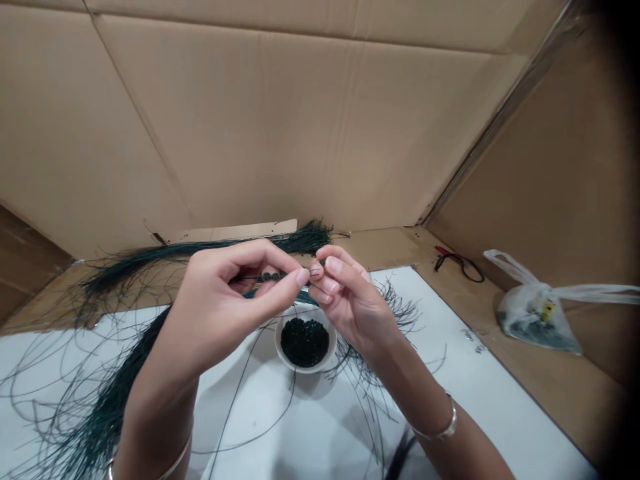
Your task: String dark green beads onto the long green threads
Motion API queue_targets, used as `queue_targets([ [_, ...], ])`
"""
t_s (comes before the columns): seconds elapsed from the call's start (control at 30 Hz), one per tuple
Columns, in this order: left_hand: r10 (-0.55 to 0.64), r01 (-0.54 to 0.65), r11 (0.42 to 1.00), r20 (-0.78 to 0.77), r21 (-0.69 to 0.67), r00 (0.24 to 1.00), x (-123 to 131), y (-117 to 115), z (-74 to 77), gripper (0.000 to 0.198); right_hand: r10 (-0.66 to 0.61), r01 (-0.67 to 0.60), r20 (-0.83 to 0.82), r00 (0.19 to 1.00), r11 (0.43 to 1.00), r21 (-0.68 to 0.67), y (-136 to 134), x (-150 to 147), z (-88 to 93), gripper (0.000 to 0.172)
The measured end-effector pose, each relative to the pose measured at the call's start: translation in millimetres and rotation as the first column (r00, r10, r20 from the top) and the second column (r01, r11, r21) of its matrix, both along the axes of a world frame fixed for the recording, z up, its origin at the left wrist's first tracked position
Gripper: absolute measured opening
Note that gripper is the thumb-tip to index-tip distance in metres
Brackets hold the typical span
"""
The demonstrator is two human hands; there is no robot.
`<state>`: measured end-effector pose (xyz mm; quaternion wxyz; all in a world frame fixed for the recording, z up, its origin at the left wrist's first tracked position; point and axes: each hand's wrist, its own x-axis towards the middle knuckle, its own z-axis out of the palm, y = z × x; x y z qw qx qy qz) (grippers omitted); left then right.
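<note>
My left hand (240, 293) pinches a thin dark strand between thumb and forefinger. Several dark green beads (271, 277) are strung on that strand, inside the curve of the hand. Facing it, my right hand (347, 293) is closed on a small dark green bead (322, 263), held between thumb and fingertips beside the strand's tip. Whether the strand passes through this bead is too small to tell. Just below both hands, a white bowl (306, 370) holds a heap of dark green beads (305, 341) on the white surface (260, 420).
A bundle of dark green strands (200, 250) lies along the back, and another bundle (110, 400) spreads at the left. Loose strand ends fan out right of the bowl. A tied plastic bag (540, 317) and a dark cord (460, 262) lie right. Cardboard walls (310, 127) surround the workspace.
</note>
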<state>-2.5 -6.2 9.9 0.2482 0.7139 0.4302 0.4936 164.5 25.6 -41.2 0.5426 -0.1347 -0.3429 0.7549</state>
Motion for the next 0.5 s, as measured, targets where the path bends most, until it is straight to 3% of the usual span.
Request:
queue_targets([
  [0.2,-0.017,0.017,1.0,0.039,-0.011,0.999,-0.1,-3.1,2.7,0.01,-0.027,0.024,0.04,0.999,0.996,0.091,0.6,2.3,0.8,0.003],
  [0.5,0.024,-0.024,0.999,-0.013,-0.035,1.0,-0.4,-2.3,3.5,0.012,-0.096,0.092,0.12,0.988,0.995,0.041,-3.3,-0.1,3.0,0.005],
])
